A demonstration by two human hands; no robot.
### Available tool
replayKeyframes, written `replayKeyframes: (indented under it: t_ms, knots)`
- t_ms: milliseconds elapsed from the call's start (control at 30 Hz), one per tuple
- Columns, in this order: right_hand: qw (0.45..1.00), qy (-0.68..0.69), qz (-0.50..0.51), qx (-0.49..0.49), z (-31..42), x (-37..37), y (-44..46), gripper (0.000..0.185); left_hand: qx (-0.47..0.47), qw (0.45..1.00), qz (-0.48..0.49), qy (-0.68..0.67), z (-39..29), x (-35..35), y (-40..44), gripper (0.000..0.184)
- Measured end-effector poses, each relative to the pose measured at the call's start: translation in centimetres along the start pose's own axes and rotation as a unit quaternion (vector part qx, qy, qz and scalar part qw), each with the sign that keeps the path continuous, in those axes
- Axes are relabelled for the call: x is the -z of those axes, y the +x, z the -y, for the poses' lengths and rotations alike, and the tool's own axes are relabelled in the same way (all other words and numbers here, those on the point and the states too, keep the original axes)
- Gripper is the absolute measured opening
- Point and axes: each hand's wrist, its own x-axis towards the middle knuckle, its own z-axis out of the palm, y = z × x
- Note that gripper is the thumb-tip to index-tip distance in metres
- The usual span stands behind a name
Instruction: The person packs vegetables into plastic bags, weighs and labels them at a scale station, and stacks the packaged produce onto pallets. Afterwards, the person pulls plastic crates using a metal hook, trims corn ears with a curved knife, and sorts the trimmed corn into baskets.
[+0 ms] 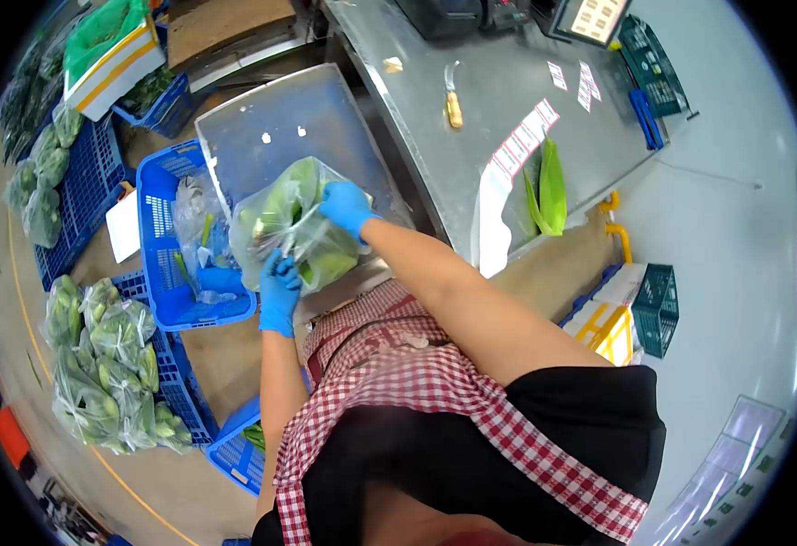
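On the left, see-through bags of green vegetables point(111, 373) are lying in a pile, nearer to you than the big blue basket point(200, 314). Farther away than the basket, a white box point(123, 80) with a green liner is sitting. The big blue basket is holding crumpled clear plastic point(193, 205) and some green bits.

Just right of the big blue basket, your left hand point(280, 293), in a blue glove, is curling its fingers at the bunched plastic of a clear bag point(275, 202). You are touching the plastic there, but I cannot tell if you are pinching it. The bag is bulging with green vegetables. It is resting over the near part of a tray point(325, 105) beside the basket. Two small white bits are lying on the tray.

Your right hand point(346, 207), also in a blue glove, is bending its fingers and gripping the right side of the bag, farther from the basket than your left hand.

Well to the right of the basket, a metal table point(498, 64) is holding a knife point(454, 102) with a yellow handle. Next, a strip of labels point(524, 146) is hanging over the edge, and big green leaves point(552, 187) are lying beside it.
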Motion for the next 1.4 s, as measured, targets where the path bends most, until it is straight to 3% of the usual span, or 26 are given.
replayKeyframes:
  t_ms: [67, 167, 200, 267, 367, 433, 533, 567, 600, 633, 667, 800, 900, 1000, 1100, 1200, 1267, 1333, 1400]
  knots:
    - [1.0, 0.026, -0.008, -0.016, 0.0, -2.0, 0.8, 0.016, -0.006, 1.0, 0.016, 0.011, -0.5, -0.1, -0.4, 0.024]
    - [0.989, -0.007, 0.059, 0.134, 2.7, 0.8, 1.4, 0.017, 0.101, 0.943, -0.049, 0.313, -2.3, -4.6, -3.0, 0.028]
    - [0.989, -0.041, 0.064, 0.129, 3.8, 1.3, 1.0, 0.017, 0.039, 0.9, -0.039, 0.432, -2.4, -6.3, -3.3, 0.031]
    - [0.987, 0.046, 0.05, 0.146, 4.2, 1.5, 0.6, 0.017, -0.045, 0.905, -0.034, 0.422, -1.6, -5.5, -2.7, 0.031]
    - [0.98, -0.01, 0.103, 0.172, 0.9, 0.9, 0.3, 0.018, -0.175, 0.938, -0.034, 0.298, -0.4, -0.8, -2.9, 0.023]
    - [0.99, -0.037, 0.088, 0.102, -0.8, -1.0, -0.4, 0.014, -0.133, 0.973, -0.046, 0.184, 1.6, 5.1, -1.4, 0.013]
    - [0.991, -0.006, 0.112, 0.076, -1.1, -1.8, -0.4, 0.019, -0.154, 0.987, -0.037, -0.016, 2.1, 4.2, -1.9, 0.01]
    - [0.99, -0.002, 0.12, 0.075, -1.4, -1.5, -0.4, 0.021, -0.183, 0.983, -0.023, 0.004, 1.9, 3.3, -2.4, 0.011]
    - [0.982, 0.056, 0.179, -0.011, -1.1, -0.9, -0.3, 0.022, -0.211, 0.977, -0.006, 0.027, 1.4, 1.9, -2.9, 0.012]
    - [0.967, 0.15, 0.206, -0.025, -0.7, 0.0, -0.5, 0.022, -0.239, 0.97, 0.011, 0.051, 0.9, 0.4, -3.7, 0.012]
    - [0.94, 0.243, 0.234, -0.04, -0.2, 0.9, -1.4, 0.023, -0.273, 0.953, 0.03, 0.13, 0.8, -1.2, -4.6, 0.015]
    - [0.795, 0.516, 0.313, -0.062, 1.4, 2.7, -4.8, 0.023, -0.256, 0.949, 0.023, 0.183, 0.3, -4.8, -5.0, 0.023]
    - [0.786, 0.543, 0.284, -0.081, 3.2, 3.2, -5.3, 0.021, -0.22, 0.95, -0.005, 0.221, 0.4, -6.4, -4.0, 0.027]
    - [0.831, 0.46, 0.3, -0.085, 3.5, 3.0, -4.3, 0.022, -0.224, 0.939, -0.021, 0.26, 0.6, -6.5, -2.5, 0.036]
    - [0.914, 0.285, 0.287, -0.013, 4.5, 2.9, -3.9, 0.022, -0.234, 0.9, -0.044, 0.365, 0.6, -5.8, -1.3, 0.037]
    - [0.912, 0.266, 0.284, 0.128, 4.7, 2.1, -2.7, 0.022, -0.296, 0.837, -0.082, 0.454, 0.3, -5.9, -1.4, 0.036]
    - [0.905, 0.284, 0.308, 0.077, 4.9, 1.7, -1.9, 0.022, -0.355, 0.795, -0.09, 0.483, 0.7, -5.2, -0.7, 0.037]
    - [0.875, 0.334, 0.351, -0.02, 5.4, 2.7, -1.7, 0.022, -0.317, 0.825, -0.089, 0.459, 0.7, -4.7, -0.5, 0.037]
    - [0.869, 0.341, 0.356, -0.045, 5.6, 3.4, -2.3, 0.023, -0.31, 0.832, -0.095, 0.45, 0.5, -4.6, -0.6, 0.036]
